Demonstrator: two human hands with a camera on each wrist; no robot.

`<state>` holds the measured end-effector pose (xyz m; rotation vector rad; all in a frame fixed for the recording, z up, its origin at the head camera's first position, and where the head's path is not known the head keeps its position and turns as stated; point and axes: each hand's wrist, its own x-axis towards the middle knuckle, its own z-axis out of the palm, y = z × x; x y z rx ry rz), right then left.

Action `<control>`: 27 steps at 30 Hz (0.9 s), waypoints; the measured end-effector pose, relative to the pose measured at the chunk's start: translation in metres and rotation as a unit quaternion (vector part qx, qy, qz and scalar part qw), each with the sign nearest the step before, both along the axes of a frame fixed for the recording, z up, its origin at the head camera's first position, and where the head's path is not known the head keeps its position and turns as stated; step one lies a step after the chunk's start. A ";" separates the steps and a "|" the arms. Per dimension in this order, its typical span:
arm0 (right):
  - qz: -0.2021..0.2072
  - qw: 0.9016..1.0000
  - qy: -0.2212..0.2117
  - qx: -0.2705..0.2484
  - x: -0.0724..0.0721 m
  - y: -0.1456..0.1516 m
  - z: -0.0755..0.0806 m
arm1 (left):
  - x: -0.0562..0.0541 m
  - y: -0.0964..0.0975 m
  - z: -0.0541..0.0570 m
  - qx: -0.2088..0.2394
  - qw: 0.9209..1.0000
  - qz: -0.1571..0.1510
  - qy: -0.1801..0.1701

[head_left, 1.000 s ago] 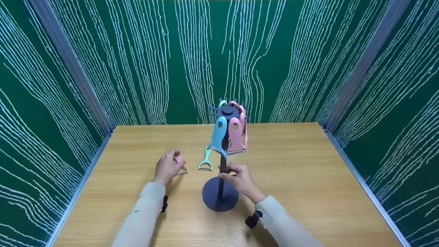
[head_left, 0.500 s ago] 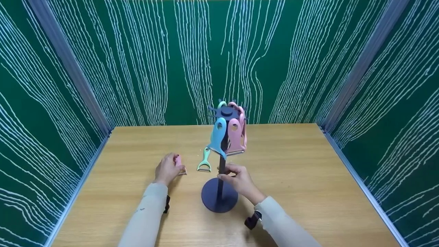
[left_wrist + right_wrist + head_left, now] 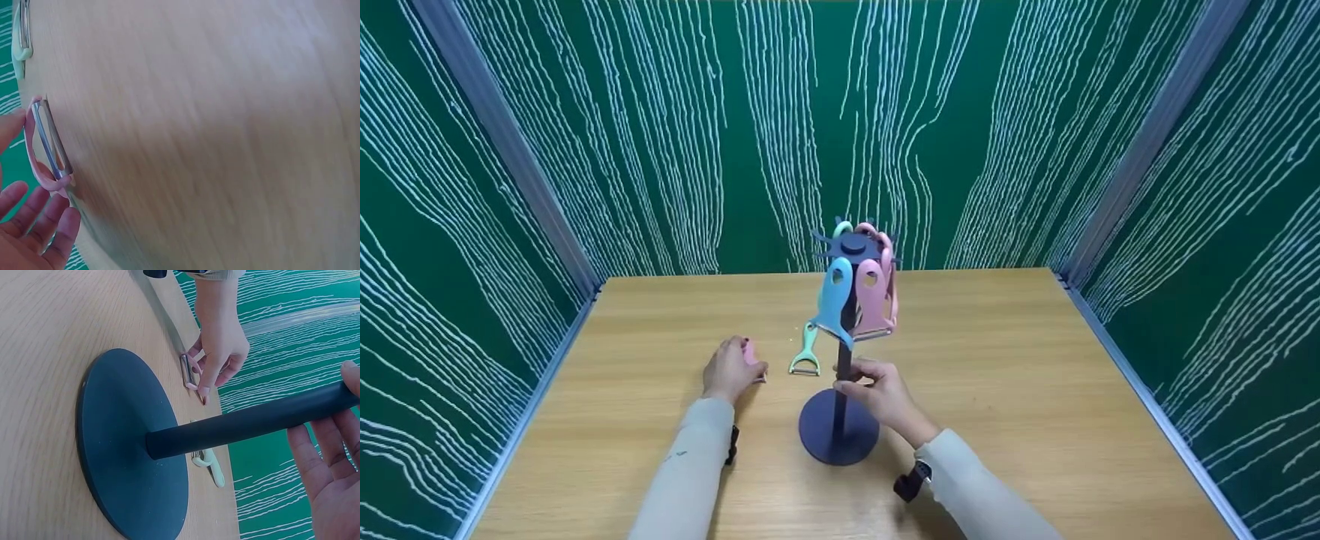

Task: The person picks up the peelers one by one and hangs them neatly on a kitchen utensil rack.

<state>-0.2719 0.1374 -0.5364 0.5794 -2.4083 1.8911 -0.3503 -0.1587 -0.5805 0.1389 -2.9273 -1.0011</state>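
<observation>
On the table to the left, my left hand holds a pink peeler around its head, thumb on one side and fingertips at the other. Its steel blade shows in the left wrist view; much of the peeler is covered in the head view. My right hand grips the upright pole of a dark stand, thumb on one side and fingers on the other. From the hooks at the stand's top hang a blue peeler, a pink peeler and others partly hidden behind.
A green peeler lies on the wooden table between the left hand and the stand. The stand's round base sits toward the front. Green panels with white lines enclose the table's back and sides.
My left hand has shifted slightly right and closed in over the pink peeler, covering more of it. My right hand keeps its grip on the pole.
</observation>
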 end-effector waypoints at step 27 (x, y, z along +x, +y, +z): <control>0.001 1.000 -0.002 -0.010 0.001 -0.002 0.000 | 0.015 -0.039 -0.001 0.043 0.998 -0.017 -0.052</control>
